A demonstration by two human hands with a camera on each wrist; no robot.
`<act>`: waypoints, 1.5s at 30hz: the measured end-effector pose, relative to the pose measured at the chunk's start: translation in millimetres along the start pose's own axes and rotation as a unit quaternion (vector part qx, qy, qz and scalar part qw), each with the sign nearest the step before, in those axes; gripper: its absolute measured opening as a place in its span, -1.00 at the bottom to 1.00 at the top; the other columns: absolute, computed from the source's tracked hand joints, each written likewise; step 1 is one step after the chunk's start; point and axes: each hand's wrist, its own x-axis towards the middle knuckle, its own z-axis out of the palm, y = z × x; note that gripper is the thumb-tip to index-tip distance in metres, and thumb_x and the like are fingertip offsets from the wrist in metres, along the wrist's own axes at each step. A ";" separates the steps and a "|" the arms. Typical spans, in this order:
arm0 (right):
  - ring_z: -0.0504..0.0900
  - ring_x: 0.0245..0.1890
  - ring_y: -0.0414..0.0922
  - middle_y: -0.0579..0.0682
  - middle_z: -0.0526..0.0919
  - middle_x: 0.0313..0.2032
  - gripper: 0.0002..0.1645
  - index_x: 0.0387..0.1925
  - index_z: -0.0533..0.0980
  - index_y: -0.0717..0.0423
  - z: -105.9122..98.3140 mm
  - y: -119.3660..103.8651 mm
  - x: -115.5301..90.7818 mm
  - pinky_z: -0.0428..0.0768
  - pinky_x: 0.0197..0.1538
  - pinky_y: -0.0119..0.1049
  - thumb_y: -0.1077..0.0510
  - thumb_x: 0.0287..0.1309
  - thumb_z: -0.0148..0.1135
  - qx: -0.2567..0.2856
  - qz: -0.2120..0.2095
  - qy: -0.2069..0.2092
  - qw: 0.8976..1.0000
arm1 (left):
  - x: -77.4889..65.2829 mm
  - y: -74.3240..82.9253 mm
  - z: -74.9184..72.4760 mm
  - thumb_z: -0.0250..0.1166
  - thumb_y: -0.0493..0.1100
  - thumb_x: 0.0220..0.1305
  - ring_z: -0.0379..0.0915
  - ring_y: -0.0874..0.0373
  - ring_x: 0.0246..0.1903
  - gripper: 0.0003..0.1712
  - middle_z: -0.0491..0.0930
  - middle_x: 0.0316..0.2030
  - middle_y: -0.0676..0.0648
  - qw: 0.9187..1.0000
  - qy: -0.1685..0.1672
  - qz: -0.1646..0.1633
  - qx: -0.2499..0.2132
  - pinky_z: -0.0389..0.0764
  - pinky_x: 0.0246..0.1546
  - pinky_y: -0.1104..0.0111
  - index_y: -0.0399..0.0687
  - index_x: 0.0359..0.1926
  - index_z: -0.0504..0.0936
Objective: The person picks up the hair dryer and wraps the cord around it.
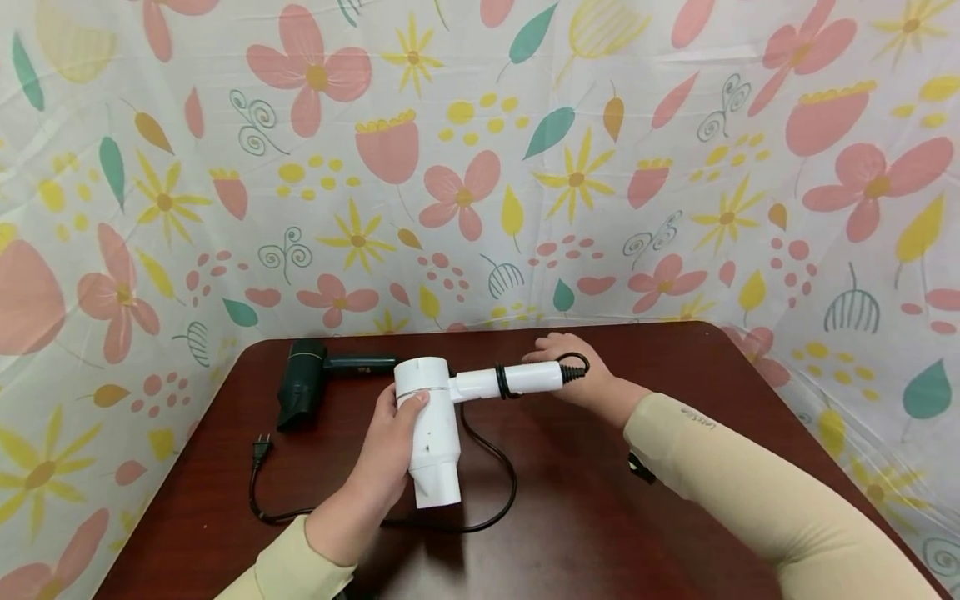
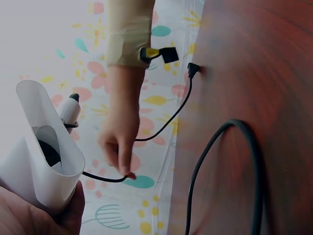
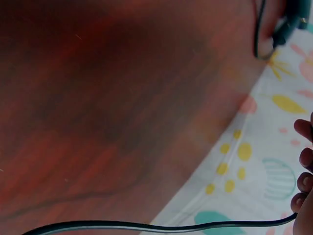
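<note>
Gripping white hair dryer [image 1: 437, 429] around its body above table [image 1: 637, 542]: left hand [image 1: 388, 443], likely steadying it while right hand [image 2: 120, 142] pinches black cord [image 3: 171, 228]; dark dryer [image 1: 303, 383] lies back left, probably set aside for room.

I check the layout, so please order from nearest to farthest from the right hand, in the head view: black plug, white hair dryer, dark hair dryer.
From the right hand:
1. White hair dryer: immediately left, handle end overlapping the hand.
2. Dark hair dryer: farther left, toward the table's back.
3. Black plug: farthest left, in front of the dark hair dryer.
</note>
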 end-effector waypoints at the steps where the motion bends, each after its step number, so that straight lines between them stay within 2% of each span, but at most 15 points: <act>1: 0.45 -0.50 -0.10 -0.13 0.49 -0.52 -0.89 -0.38 0.65 -0.02 2.1 -3.3 -1.8 0.48 -0.37 -0.17 0.07 0.13 0.44 -0.011 0.004 -0.002 1.000 | 1.0 1.0 -0.2 0.07 0.01 0.51 0.44 -0.05 -0.03 -0.29 0.37 0.12 -0.27 1.000 0.003 0.004 -0.002 0.53 -0.09 0.19 -0.11 0.47 -0.02; 5: 0.52 -0.49 -0.18 -0.17 0.55 -0.52 -0.84 -0.42 0.61 -0.08 7.1 -20.2 -7.2 0.54 -0.39 -0.21 0.01 0.13 0.44 -0.050 -0.012 -0.020 0.998 | 5.6 4.4 0.2 0.06 0.01 0.51 0.42 -0.06 -0.01 -0.29 0.36 0.14 -0.28 1.000 0.020 0.013 -0.008 0.53 -0.08 0.18 -0.11 0.48 -0.03; 8: 0.49 -0.50 -0.19 -0.21 0.60 -0.52 -0.90 -0.40 0.70 -0.13 8.6 -34.6 -10.0 0.47 -0.43 -0.24 0.00 0.20 0.38 -0.067 -0.082 -0.026 0.994 | 10.4 4.8 0.5 0.07 0.01 0.51 0.42 -0.07 0.00 -0.27 0.34 0.16 -0.27 0.999 0.033 0.022 -0.009 0.53 -0.07 0.18 -0.11 0.48 -0.05; 12: 0.38 -0.52 -0.15 -0.21 0.52 -0.57 -0.80 -0.49 0.68 -0.11 4.7 -55.5 -14.1 0.36 -0.43 -0.24 0.02 0.25 0.30 -0.068 -0.142 -0.017 0.987 | 18.4 2.7 -0.3 0.09 0.00 0.50 0.43 -0.07 0.02 -0.24 0.33 0.17 -0.26 0.998 0.050 0.035 -0.009 0.55 -0.06 0.18 -0.11 0.49 -0.07; 18: 0.19 -0.58 -0.18 -0.24 0.25 -0.67 -0.61 -0.72 0.43 -0.13 -7.6 -74.8 -17.7 0.17 -0.47 -0.31 0.05 0.21 0.27 -0.058 -0.174 0.025 0.983 | 30.5 -3.6 -5.6 0.15 -0.02 0.47 0.48 -0.07 -0.01 -0.23 0.38 0.15 -0.26 0.996 0.077 0.043 0.002 0.56 -0.06 0.18 -0.06 0.48 -0.05; 21: 0.13 -0.59 -0.20 -0.25 0.20 -0.68 -0.58 -0.76 0.37 -0.13 -14.9 -77.8 -18.9 0.13 -0.50 -0.35 0.06 0.14 0.30 -0.059 -0.181 0.058 0.980 | 33.9 -6.7 -8.3 0.16 -0.02 0.46 0.49 -0.05 -0.02 -0.23 0.40 0.13 -0.25 0.996 0.086 0.039 0.008 0.57 -0.08 0.20 -0.05 0.48 -0.05; 25: 0.11 -0.59 -0.23 -0.25 0.24 -0.68 -0.66 -0.73 0.43 -0.11 -26.1 -80.7 -20.1 0.16 -0.53 -0.38 0.09 0.07 0.33 -0.052 -0.188 0.090 0.977 | 35.3 -10.2 -9.2 0.17 -0.03 0.46 0.50 -0.03 -0.05 -0.22 0.39 0.12 -0.28 0.995 0.087 0.037 0.017 0.57 -0.11 0.23 -0.09 0.48 -0.04; 29: 0.20 -0.59 -0.23 -0.23 0.31 -0.65 -0.80 -0.62 0.53 -0.09 -35.2 -84.8 -21.3 0.25 -0.54 -0.38 0.09 0.05 0.32 -0.048 -0.188 0.095 0.976 | 35.0 -11.6 -7.2 0.18 -0.02 0.45 0.51 -0.01 -0.07 -0.20 0.39 0.12 -0.28 0.996 0.083 0.031 0.027 0.57 -0.11 0.24 -0.10 0.48 -0.05; 35: 0.30 -0.56 -0.21 -0.20 0.39 -0.59 -0.94 -0.52 0.61 -0.05 -39.7 -87.5 -24.7 0.33 -0.51 -0.37 0.10 -0.01 0.29 -0.049 -0.165 0.089 0.981 | 31.8 -12.8 -4.7 0.17 0.04 0.45 0.50 -0.05 -0.03 -0.14 0.38 0.16 -0.29 0.995 0.080 0.018 0.048 0.57 -0.09 0.18 -0.08 0.52 -0.11; 40: 0.35 -0.53 -0.19 -0.17 0.44 -0.55 -0.92 -0.46 0.64 -0.02 -45.2 -86.4 -24.6 0.39 -0.48 -0.34 0.12 0.00 0.23 -0.042 -0.148 0.088 0.984 | 31.8 -16.0 -4.4 0.18 0.06 0.44 0.49 -0.09 0.00 -0.12 0.38 0.16 -0.29 0.995 0.078 0.014 0.061 0.56 -0.07 0.14 -0.09 0.52 -0.12; 45: 0.46 -0.48 -0.17 -0.15 0.51 -0.50 -0.89 -0.40 0.66 0.00 -53.1 -82.5 -20.4 0.51 -0.37 -0.30 0.14 0.07 0.23 -0.032 -0.141 0.115 0.983 | 32.2 -18.2 -3.9 0.21 0.05 0.42 0.46 -0.11 0.03 -0.12 0.37 0.17 -0.26 0.995 0.068 0.006 0.065 0.55 -0.06 0.12 -0.04 0.51 -0.11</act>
